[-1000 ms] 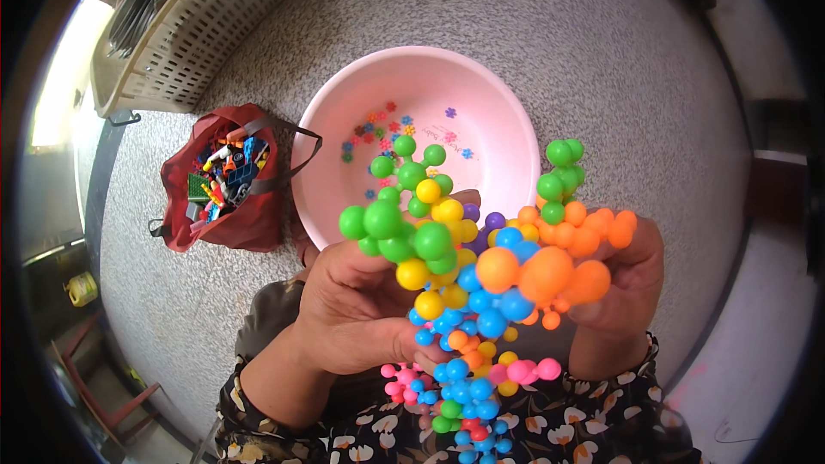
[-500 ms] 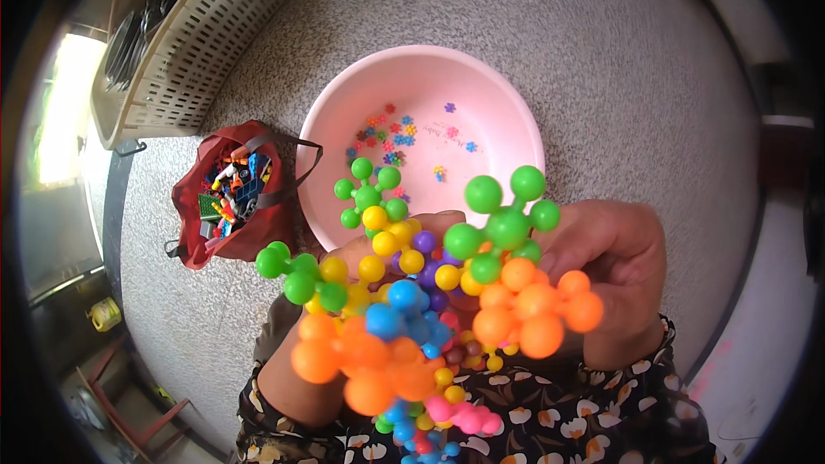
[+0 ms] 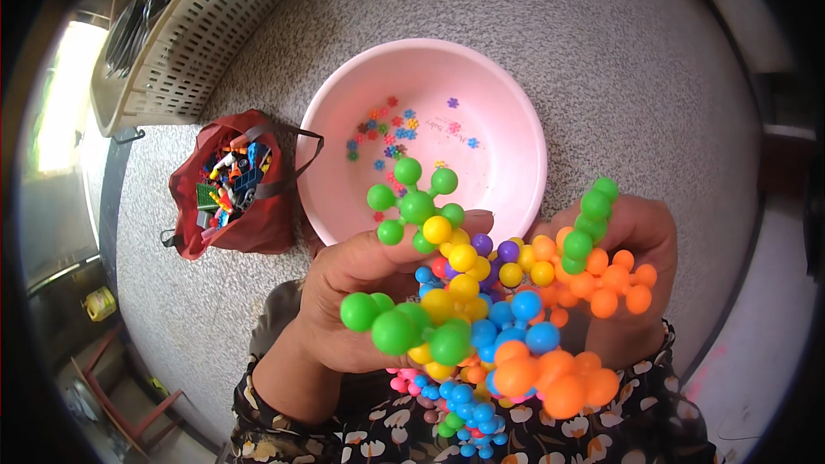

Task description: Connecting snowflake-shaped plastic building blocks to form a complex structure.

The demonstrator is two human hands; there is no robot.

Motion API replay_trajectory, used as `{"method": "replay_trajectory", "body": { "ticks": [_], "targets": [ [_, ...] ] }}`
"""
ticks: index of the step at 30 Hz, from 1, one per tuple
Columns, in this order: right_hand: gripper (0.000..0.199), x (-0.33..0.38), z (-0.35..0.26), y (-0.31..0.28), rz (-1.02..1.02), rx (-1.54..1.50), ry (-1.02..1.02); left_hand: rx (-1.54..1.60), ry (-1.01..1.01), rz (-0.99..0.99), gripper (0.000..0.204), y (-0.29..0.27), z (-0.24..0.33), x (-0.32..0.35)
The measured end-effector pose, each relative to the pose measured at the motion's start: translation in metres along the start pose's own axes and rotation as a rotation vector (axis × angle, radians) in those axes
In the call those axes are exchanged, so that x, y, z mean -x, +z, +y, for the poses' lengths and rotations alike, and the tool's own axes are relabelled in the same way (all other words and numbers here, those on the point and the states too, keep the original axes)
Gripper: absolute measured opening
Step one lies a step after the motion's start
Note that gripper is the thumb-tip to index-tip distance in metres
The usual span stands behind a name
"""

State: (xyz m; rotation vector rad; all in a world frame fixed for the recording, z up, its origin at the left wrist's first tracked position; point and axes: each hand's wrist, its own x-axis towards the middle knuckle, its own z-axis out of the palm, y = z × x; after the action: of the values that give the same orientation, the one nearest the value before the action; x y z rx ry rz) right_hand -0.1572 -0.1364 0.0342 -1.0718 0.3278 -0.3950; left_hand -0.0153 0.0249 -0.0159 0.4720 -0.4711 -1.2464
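Close in front of me is a bulky model of linked ball-tipped connector pieces [image 3: 526, 303], in green, yellow, blue, orange and purple, with some pink lower down. My left hand [image 3: 331, 314] grips its left side, thumb bent behind a green piece [image 3: 418, 207]. On the other side, my right hand [image 3: 646, 228] has its fingers curled around the part with an orange piece [image 3: 615, 277] and an edge-on green one [image 3: 589, 225]. The model covers many of my fingertips. Beyond it, a pink tub [image 3: 507, 82] holds several small loose pieces of the same kind.
Left of the tub stands a red fabric bag [image 3: 273, 228] full of mixed toy bricks, its dark strap touching the tub's rim. A cream slotted basket [image 3: 185, 51] with metal kitchenware is at the upper left. Speckled grey floor [image 3: 619, 94] surrounds these things.
The model has turned in my hands, and its left green and orange parts have shifted right. The right green piece now shows edge-on. More of my left hand is visible.
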Motion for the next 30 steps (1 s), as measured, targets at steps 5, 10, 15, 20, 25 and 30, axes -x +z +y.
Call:
{"method": "replay_trajectory", "body": {
  "ticks": [5, 10, 15, 20, 25, 30],
  "targets": [
    [0.022, 0.002, 0.003, 0.002, 0.027, 0.008, -0.034, -0.206, 0.064, -0.061, 0.069, -0.002, 0.002, -0.004],
    [0.022, 0.005, 0.0, 0.01, 0.141, -0.092, 0.087, -0.209, 0.093, -0.079, 0.07, -0.004, 0.008, -0.005],
    [0.024, 0.003, -0.006, 0.006, 0.034, 0.043, 0.026, 0.269, -0.314, 0.186, 0.067, 0.005, 0.021, -0.015],
    [0.028, 0.002, -0.008, 0.01, 0.0, 0.258, -0.118, 0.536, -0.458, 0.317, 0.068, 0.007, 0.015, -0.015],
    [0.034, 0.006, -0.017, 0.009, -0.069, 0.562, -0.131, 0.301, -0.215, 0.172, 0.069, 0.007, 0.006, -0.005],
    [0.034, 0.007, -0.014, 0.006, -0.059, 0.528, -0.04, -0.257, 0.069, 0.086, 0.075, 0.007, 0.001, -0.003]
  ]
}}
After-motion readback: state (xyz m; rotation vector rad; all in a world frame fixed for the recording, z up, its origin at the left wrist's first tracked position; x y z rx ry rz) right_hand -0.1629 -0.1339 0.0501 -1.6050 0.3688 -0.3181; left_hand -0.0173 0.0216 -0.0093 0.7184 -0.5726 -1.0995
